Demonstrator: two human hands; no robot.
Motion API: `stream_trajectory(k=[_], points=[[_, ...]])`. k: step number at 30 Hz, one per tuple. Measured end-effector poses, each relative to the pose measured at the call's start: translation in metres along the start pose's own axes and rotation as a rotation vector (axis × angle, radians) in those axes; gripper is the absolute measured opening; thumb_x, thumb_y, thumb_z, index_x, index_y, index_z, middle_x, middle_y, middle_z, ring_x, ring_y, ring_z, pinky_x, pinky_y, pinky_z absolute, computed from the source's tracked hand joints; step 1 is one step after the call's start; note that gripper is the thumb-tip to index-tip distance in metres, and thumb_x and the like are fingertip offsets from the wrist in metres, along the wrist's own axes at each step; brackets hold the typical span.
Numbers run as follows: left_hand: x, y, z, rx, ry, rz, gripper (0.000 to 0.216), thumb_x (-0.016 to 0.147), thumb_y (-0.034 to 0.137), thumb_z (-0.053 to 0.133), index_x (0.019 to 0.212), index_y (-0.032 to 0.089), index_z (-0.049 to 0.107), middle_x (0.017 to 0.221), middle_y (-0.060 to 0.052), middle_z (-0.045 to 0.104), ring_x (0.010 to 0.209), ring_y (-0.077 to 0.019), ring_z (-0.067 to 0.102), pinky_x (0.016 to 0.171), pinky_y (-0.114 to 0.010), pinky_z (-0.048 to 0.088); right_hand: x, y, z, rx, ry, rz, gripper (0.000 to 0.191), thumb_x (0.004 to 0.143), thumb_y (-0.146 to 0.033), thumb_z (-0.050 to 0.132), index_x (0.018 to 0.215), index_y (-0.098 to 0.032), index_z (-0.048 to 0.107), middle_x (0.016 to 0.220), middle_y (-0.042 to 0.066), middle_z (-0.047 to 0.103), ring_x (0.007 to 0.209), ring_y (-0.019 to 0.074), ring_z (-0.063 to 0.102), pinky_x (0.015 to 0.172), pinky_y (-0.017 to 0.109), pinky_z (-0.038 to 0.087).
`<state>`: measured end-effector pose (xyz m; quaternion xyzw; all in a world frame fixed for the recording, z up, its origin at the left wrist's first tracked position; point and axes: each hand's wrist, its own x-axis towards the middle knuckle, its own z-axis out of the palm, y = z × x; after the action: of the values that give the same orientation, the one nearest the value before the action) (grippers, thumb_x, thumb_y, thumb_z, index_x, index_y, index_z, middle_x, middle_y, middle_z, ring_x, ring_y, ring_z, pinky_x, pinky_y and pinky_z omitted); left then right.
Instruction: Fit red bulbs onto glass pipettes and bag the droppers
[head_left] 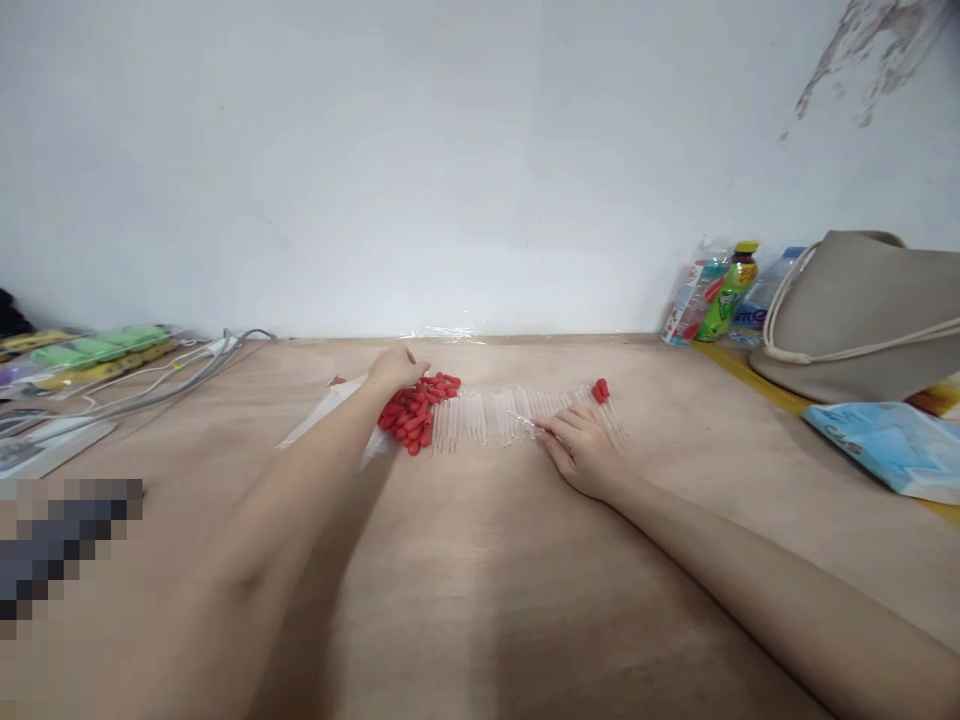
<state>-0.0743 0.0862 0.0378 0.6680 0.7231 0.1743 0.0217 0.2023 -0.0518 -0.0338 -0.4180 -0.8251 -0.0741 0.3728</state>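
My left hand point(396, 368) is over the far side of a pile of red rubber dropper bulbs point(412, 415). Its thumb stands apart from the fingers, and no held thing shows; the wrist hides some of the fingers. A thin clear dropper tube point(517, 415) is pinched in my right hand point(577, 445), its free end pointing left. Many more clear tubes point(472, 415) lie side by side in a row between the hands. Past my right hand, a few tubes have red bulbs point(600, 390) at their far ends.
A white plastic bag point(322, 412) lies partly behind my left forearm. Cables point(195, 375), a power strip point(60, 448) and a packet of green and yellow items point(97, 352) are at left. Bottles point(731, 290), a grey bag point(862, 310) and a blue packet point(892, 445) occupy the right.
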Motion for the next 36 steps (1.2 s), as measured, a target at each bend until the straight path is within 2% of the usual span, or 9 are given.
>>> stream_trajectory(k=[3,5,11,12,14,17,19,23,36], points=[[0.008,0.002,0.008,-0.007,-0.044,-0.021,0.023,0.064,0.037,0.063,0.07,0.015,0.062,0.075,-0.012,0.067,0.079,-0.0276,0.062,0.068,-0.032,0.044,0.0,-0.002,-0.001,0.001,-0.011,-0.005,0.023,0.088,-0.024,0.042,0.096,-0.019,0.062,0.076,0.008,0.062,0.077,0.0206,0.052,0.069,0.036,0.038],[0.01,0.001,0.01,-0.021,-0.028,-0.03,0.019,0.064,0.034,0.064,0.071,0.016,0.062,0.075,-0.011,0.067,0.08,-0.0267,0.062,0.069,-0.032,0.045,0.0,-0.002,-0.001,0.004,-0.014,-0.008,0.022,0.087,-0.024,0.042,0.095,-0.019,0.062,0.077,0.007,0.062,0.077,0.0204,0.052,0.07,0.036,0.038],[-0.009,0.002,-0.002,-0.113,0.18,0.03,0.03,0.081,0.034,0.046,0.104,0.016,0.054,0.095,-0.008,0.064,0.089,-0.021,0.058,0.076,-0.03,0.043,0.0,-0.002,0.001,0.023,-0.013,-0.012,0.02,0.086,-0.023,0.044,0.093,-0.019,0.062,0.079,0.007,0.062,0.078,0.0192,0.053,0.071,0.034,0.038],[-0.021,0.004,-0.004,-0.144,0.214,0.075,0.032,0.084,0.034,0.042,0.109,0.017,0.051,0.095,-0.007,0.063,0.087,-0.0189,0.058,0.077,-0.029,0.043,0.0,-0.002,0.001,0.032,-0.007,-0.011,0.019,0.086,-0.024,0.044,0.092,-0.018,0.062,0.08,0.007,0.062,0.078,0.019,0.053,0.071,0.034,0.038],[-0.052,0.01,-0.005,-0.306,0.25,0.314,0.031,0.085,0.033,0.042,0.109,0.016,0.052,0.093,-0.006,0.063,0.078,-0.0163,0.059,0.073,-0.028,0.044,0.0,-0.002,0.0,0.056,0.001,-0.009,0.019,0.086,-0.025,0.044,0.091,-0.018,0.061,0.08,0.007,0.062,0.078,0.0182,0.055,0.07,0.033,0.038],[-0.108,0.02,0.003,-0.417,0.142,0.63,0.021,0.084,0.031,0.047,0.094,0.018,0.06,0.089,-0.004,0.063,0.082,-0.0166,0.057,0.073,-0.028,0.044,-0.001,-0.002,-0.001,0.07,0.007,-0.006,0.019,0.087,-0.028,0.044,0.086,-0.018,0.06,0.077,0.005,0.063,0.071,0.0157,0.057,0.07,0.031,0.037],[-0.139,0.024,0.013,-0.435,0.041,0.73,0.017,0.084,0.029,0.048,0.089,0.018,0.061,0.084,-0.004,0.061,0.078,-0.0159,0.056,0.071,-0.028,0.044,-0.002,-0.002,-0.001,0.067,0.011,0.001,0.02,0.087,-0.029,0.043,0.085,-0.018,0.06,0.074,0.004,0.063,0.064,0.0138,0.056,0.069,0.03,0.036],[-0.165,0.027,0.029,-0.487,0.012,0.673,0.014,0.083,0.03,0.05,0.083,0.018,0.057,0.081,-0.002,0.058,0.071,-0.0136,0.053,0.061,-0.026,0.043,-0.005,-0.003,0.0,0.11,0.034,-0.002,0.021,0.088,-0.028,0.041,0.094,-0.019,0.059,0.074,0.003,0.065,0.058,0.0119,0.054,0.069,0.03,0.035],[-0.165,0.025,0.03,-0.558,0.017,0.687,0.011,0.084,0.027,0.049,0.089,0.018,0.054,0.082,-0.001,0.06,0.075,-0.013,0.055,0.064,-0.024,0.043,-0.006,-0.016,-0.003,0.2,-0.052,-0.109,0.015,0.087,-0.023,0.043,0.094,-0.018,0.056,0.081,0.003,0.065,0.065,0.0117,0.056,0.072,0.031,0.033]])
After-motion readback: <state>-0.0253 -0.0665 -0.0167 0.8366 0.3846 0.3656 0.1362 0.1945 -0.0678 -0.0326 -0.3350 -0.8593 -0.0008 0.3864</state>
